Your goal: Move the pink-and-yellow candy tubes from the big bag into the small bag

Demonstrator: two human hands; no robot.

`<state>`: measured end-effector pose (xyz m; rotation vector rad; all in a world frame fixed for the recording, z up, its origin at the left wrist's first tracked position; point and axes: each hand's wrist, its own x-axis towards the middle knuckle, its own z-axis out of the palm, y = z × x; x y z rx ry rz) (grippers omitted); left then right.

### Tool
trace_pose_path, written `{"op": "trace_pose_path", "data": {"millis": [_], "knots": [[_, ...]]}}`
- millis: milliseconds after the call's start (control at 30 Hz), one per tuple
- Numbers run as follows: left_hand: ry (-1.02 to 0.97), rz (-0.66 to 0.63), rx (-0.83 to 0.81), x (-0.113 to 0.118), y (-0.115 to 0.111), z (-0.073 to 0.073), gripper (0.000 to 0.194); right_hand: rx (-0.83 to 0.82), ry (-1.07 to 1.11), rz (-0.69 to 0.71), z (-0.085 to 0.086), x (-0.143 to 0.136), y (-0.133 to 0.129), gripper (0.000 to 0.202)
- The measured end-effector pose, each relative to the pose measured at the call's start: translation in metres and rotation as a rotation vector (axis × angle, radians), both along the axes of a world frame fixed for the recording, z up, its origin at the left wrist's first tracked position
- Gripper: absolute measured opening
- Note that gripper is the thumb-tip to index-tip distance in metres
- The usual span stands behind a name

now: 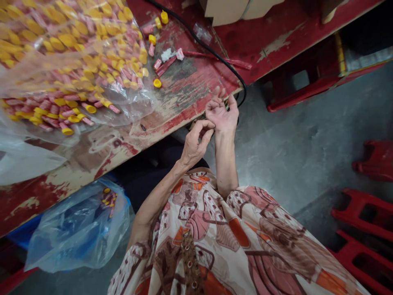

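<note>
My left hand (195, 142) is curled just off the table's front edge, thumb and fingertips drawn close in a pinch. Its fingertips meet the heel of my right hand; whether something small is between them I cannot make out. My right hand (221, 112) is turned palm up with its fingers apart and slightly bent, and nothing shows in the palm. Beyond the hands, on the worn red table (184, 104), lie a few loose pink pieces with yellow caps, among them a yellow cap (157, 83) and a dark red strip (166, 66).
A clear plastic bag (129, 104) full of yellow-capped pink pieces covers the table's left side. A black cable (202, 43) crosses the tabletop. Below left, another clear bag (82, 229) lines a blue container. Red stools (365, 213) stand on the grey floor at right.
</note>
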<state>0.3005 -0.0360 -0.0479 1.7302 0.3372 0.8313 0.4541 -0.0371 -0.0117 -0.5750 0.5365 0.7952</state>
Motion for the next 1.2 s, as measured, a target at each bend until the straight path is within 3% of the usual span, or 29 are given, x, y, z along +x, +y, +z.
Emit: {"op": "trace_pose_path", "data": {"millis": [133, 233, 367, 533, 700, 1200], "knots": [[0.033, 0.042, 0.105, -0.002, -0.004, 0.004, 0.034, 0.209, 0.224, -0.060, 0.011, -0.002, 0.000, 0.037], [0.030, 0.042, 0.136, -0.002, -0.005, 0.006, 0.034, 0.287, 0.226, -0.018, 0.006, 0.003, -0.002, 0.040], [-0.009, 0.066, 0.183, 0.000, -0.005, 0.009, 0.033, 0.238, 0.187, -0.011, -0.001, 0.006, -0.002, 0.035], [-0.005, 0.087, 0.236, 0.001, -0.004, 0.012, 0.031, 0.298, 0.186, -0.008, 0.008, 0.005, -0.002, 0.037], [-0.004, 0.108, 0.272, 0.001, -0.003, 0.011, 0.027, 0.201, 0.141, -0.006, 0.011, 0.003, 0.001, 0.037], [-0.037, 0.048, 0.238, -0.005, 0.003, 0.010, 0.020, 0.162, 0.117, 0.080, -0.011, 0.004, 0.001, 0.036]]}}
